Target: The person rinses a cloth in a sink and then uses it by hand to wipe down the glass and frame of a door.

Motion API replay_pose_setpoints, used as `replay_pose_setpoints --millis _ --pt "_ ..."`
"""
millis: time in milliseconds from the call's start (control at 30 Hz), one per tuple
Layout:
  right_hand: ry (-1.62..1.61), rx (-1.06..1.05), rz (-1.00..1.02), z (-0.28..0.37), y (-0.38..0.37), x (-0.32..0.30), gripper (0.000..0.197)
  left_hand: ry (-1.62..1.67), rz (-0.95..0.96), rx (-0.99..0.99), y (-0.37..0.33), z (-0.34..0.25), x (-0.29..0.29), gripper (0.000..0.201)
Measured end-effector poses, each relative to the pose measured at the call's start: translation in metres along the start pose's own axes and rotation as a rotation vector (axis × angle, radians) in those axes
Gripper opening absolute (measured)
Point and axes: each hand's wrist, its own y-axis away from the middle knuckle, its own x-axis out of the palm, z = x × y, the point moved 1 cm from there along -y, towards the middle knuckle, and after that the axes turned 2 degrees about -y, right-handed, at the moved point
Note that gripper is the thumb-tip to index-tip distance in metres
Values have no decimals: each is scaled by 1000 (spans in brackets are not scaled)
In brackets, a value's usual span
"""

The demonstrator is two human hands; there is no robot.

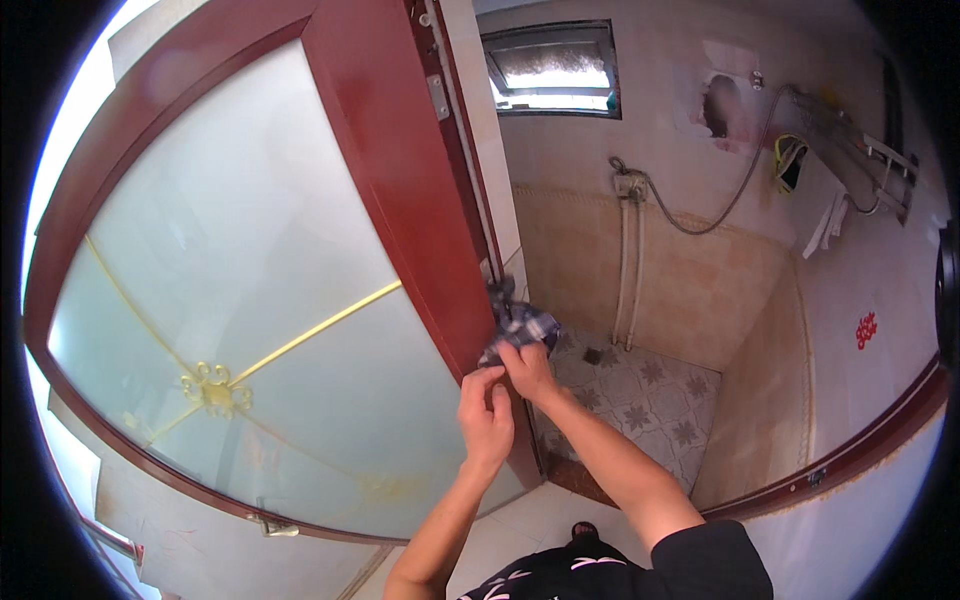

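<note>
A dark blue and white plaid cloth (530, 325) lies bunched against the hinge-side edge of a dark red door (375, 150). My right hand (532, 372) grips the lower part of this cloth, fingers closed into it. Just left of it and slightly lower, my left hand (486, 425) has its fingers curled at the door's edge, fingertips near the cloth's bottom. Whatever sits between the left fingertips is too small to make out. The door carries a frosted glass panel (240, 200) with gold trim, and a metal hinge (437, 97) shows high on its edge.
Past the doorway is a tiled shower room with a patterned floor (640, 400), wall pipes (630, 270), a shower hose (700, 228) and a tilted window (553, 70). A towel rack (890, 165) hangs at the right. A door handle (272, 522) sticks out at the lower left.
</note>
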Motion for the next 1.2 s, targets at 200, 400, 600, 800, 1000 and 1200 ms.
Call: replay_pose_setpoints --millis 200,400,600,800,1000,1200 --pt "-286 193 -60 19 -18 -17 24 -246 -69 293 -25 -29 -3 25" --pt "-250 -217 64 59 -79 4 15 -414 -143 545 -63 -60 -16 37" --pt "-217 -463 127 108 -149 10 14 -557 -138 723 -104 -89 -33 44" --pt "-153 -622 -112 144 -210 8 15 -665 -184 859 -143 -130 -39 49" --pt "5 -671 -33 178 -272 22 26 -646 -211 805 -162 -161 -40 56" --pt "150 -855 -61 155 -246 13 27 -819 -274 894 -179 -172 -56 50"
